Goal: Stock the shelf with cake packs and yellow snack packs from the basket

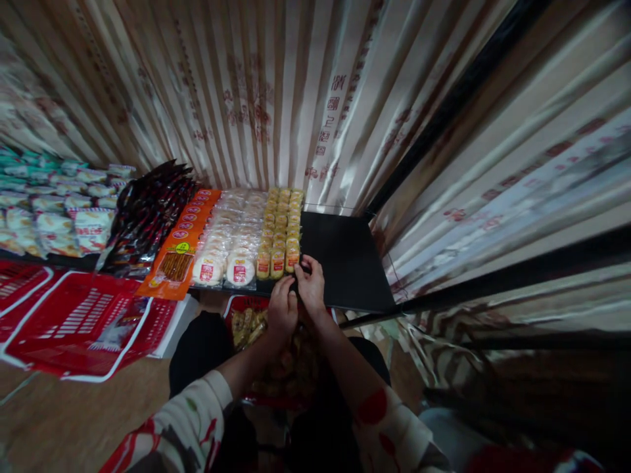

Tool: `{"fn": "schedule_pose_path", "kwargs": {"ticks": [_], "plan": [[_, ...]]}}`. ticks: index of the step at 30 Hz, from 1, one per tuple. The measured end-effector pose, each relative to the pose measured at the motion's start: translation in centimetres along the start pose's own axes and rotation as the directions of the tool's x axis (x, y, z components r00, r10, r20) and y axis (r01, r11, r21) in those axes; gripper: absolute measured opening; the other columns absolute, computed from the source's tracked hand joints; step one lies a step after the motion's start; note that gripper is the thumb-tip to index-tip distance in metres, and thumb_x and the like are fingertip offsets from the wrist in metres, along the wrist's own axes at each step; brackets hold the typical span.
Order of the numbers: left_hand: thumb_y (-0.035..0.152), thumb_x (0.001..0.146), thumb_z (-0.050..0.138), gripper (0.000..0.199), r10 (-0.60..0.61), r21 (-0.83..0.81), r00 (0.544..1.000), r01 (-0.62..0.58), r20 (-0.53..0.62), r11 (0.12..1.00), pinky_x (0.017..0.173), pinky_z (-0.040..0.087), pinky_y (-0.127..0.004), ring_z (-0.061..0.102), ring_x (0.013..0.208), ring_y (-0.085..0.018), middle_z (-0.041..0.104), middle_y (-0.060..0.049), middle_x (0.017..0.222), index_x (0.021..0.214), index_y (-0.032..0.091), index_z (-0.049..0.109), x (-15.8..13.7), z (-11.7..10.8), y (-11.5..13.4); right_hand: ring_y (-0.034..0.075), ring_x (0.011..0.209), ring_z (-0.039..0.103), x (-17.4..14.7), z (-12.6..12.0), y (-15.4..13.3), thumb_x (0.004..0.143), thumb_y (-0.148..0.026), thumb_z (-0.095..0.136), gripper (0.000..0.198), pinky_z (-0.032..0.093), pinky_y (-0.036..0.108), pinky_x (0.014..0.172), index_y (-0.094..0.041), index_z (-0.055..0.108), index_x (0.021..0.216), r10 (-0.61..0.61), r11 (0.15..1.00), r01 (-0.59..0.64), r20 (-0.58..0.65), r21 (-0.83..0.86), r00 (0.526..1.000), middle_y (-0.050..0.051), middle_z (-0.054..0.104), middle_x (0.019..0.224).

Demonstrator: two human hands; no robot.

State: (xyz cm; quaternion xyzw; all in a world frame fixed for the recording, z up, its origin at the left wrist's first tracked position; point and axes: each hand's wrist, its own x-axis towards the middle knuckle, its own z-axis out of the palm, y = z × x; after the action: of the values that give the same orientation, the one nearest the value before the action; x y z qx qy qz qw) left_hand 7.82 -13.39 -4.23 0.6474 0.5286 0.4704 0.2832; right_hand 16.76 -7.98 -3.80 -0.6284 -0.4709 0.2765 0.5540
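Observation:
Both hands meet at the front edge of a black shelf (340,253). My right hand (311,284) is at the front right corner of the rows of small yellow snack packs (279,230). Its thumb touches or nearly touches the nearest corner pack, and the fingers are slightly bent and apart. Just left of it and lower, my left hand (282,307) is curled with its fingers together; whatever it may hold is hidden. Below the hands, between the knees, a red basket (266,399) contains many yellow wrapped packs (249,325).
Left along the shelf are white round packaged crackers (240,268), an orange snack bag (173,269), dark glossy packets (150,210) and white-and-green bags (93,230). Red baskets (83,322) stand below left. A pleated curtain (276,92) hangs behind; a black frame bar (444,112) slants at right.

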Motion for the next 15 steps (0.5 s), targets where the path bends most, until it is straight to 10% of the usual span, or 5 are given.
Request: {"fn": "schedule_pose_path", "kwargs": {"ticks": [6, 10, 15], "plan": [[0.011, 0.082, 0.036, 0.028, -0.121, 0.192, 0.972, 0.081, 0.203, 0.978, 0.09, 0.045, -0.031, 0.056, 0.095, -0.016, 0.062, -0.007, 0.096, 0.092, 0.017, 0.061, -4.2, -3.7, -0.3, 0.014, 0.08, 0.058, -5.2, -1.5, -0.2, 0.083, -0.034, 0.045, 0.032, 0.049, 0.024, 0.063, -0.016, 0.057, 0.106, -0.006, 0.999, 0.003, -0.073, -0.045, 0.997, 0.01, 0.061, 0.102], [0.016, 0.082, 0.04, 0.026, -0.361, 0.584, 0.867, 0.104, 0.343, 0.805, 0.096, 0.039, -0.037, 0.052, 0.108, -0.023, 0.061, -0.013, 0.105, 0.095, 0.013, 0.063, -7.7, -6.2, -2.9, 0.015, 0.074, 0.06, -11.4, -2.4, 2.6, 0.085, -0.031, 0.041, 0.032, 0.049, 0.028, 0.07, -0.018, 0.057, 0.11, 0.078, 0.983, -0.047, 0.168, -0.18, 0.983, 0.006, 0.065, 0.089], [0.017, 0.081, 0.046, 0.032, -0.517, 0.708, 0.64, -0.061, 0.568, 0.703, 0.102, 0.031, -0.046, 0.032, 0.13, -0.032, 0.054, -0.021, 0.123, 0.108, 0.008, 0.061, -12.0, -7.8, -5.3, 0.024, 0.102, 0.059, -18.1, -3.1, 7.1, 0.076, -0.019, 0.054, 0.035, 0.043, 0.036, 0.09, -0.018, 0.061, 0.11, 0.297, 0.869, 0.077, 0.64, -0.489, 0.708, 0.012, 0.065, 0.109]]}}
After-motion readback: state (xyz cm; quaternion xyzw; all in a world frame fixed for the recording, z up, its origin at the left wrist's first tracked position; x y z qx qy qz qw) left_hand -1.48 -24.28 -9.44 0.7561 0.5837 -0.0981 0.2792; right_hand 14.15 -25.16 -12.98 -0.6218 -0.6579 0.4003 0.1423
